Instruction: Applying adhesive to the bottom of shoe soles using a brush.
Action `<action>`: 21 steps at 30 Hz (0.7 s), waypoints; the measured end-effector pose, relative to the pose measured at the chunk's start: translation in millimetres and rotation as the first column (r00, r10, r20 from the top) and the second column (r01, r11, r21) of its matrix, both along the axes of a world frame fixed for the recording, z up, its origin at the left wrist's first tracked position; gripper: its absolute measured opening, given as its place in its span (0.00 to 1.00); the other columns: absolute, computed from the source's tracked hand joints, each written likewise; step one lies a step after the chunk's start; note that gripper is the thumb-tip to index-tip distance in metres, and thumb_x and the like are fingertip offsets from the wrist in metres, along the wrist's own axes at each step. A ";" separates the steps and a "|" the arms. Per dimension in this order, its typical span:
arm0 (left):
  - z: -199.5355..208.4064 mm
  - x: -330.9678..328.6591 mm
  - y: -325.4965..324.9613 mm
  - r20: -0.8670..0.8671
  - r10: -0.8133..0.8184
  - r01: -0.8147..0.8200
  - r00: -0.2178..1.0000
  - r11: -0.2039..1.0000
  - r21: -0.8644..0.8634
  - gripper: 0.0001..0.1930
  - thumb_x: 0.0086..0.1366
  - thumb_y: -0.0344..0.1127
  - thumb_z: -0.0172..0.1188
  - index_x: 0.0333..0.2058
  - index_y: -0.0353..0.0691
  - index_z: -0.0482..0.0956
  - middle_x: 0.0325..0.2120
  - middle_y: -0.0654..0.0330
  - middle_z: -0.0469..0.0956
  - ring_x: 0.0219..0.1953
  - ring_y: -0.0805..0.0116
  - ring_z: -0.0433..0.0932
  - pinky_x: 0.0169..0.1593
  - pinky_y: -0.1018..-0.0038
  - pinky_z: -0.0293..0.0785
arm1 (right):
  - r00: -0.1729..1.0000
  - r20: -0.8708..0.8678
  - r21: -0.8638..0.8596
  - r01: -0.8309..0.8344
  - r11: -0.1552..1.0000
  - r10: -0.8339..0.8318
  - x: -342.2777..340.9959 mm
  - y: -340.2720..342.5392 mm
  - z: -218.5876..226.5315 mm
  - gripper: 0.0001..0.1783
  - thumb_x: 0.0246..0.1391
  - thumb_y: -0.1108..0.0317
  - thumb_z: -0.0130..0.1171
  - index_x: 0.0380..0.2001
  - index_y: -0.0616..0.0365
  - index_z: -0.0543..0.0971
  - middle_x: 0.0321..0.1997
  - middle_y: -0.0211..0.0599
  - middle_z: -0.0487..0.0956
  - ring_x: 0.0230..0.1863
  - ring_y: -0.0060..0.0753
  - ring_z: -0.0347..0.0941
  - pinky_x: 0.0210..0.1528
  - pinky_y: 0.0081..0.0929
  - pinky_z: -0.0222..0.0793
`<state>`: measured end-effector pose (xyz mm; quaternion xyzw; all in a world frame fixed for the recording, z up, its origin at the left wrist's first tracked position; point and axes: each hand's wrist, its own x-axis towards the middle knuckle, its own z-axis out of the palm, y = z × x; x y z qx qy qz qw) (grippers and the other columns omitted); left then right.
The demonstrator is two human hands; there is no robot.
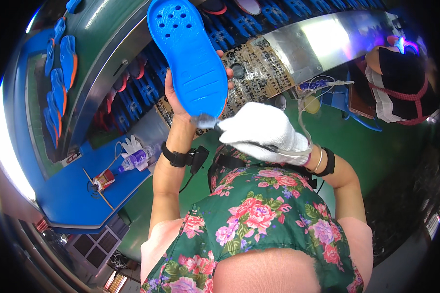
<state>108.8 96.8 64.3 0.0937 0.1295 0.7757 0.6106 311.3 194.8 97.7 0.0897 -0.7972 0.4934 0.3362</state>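
Observation:
A blue shoe sole (193, 63), with small round holes at its far end and ridges toward its heel, rests in my bare left hand (174, 100). My left fingers wrap its edges from beneath, with fingertips showing on its right side. In a white knitted glove, my right hand (261, 133) grips a small brush (206, 121). The brush's bristles, slightly blurred, are at the near heel edge of the sole; whether they touch it I cannot tell. Wet-looking shine covers parts of the sole.
Ahead runs a metal-edged rack with several blue shoe parts, and taped cardboard (259, 68) covers its near edge. On the blue table (78, 190) at left lie a purple-labelled bottle (136, 160) and a white glove (131, 144). More soles (68, 61) stand far left. Another person (401, 83) is at right.

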 end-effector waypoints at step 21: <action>9.2 -25.5 5.7 -0.106 -0.319 0.306 0.942 0.944 -0.122 0.49 0.63 0.61 0.56 0.71 0.34 0.50 0.65 0.35 0.61 0.58 0.32 0.71 0.61 0.45 0.70 | 1.000 0.003 -0.102 0.021 0.995 -0.020 4.6 22.1 3.4 0.15 0.43 0.77 0.73 0.38 0.54 0.87 0.40 0.38 0.86 0.37 0.39 0.82 0.41 0.33 0.77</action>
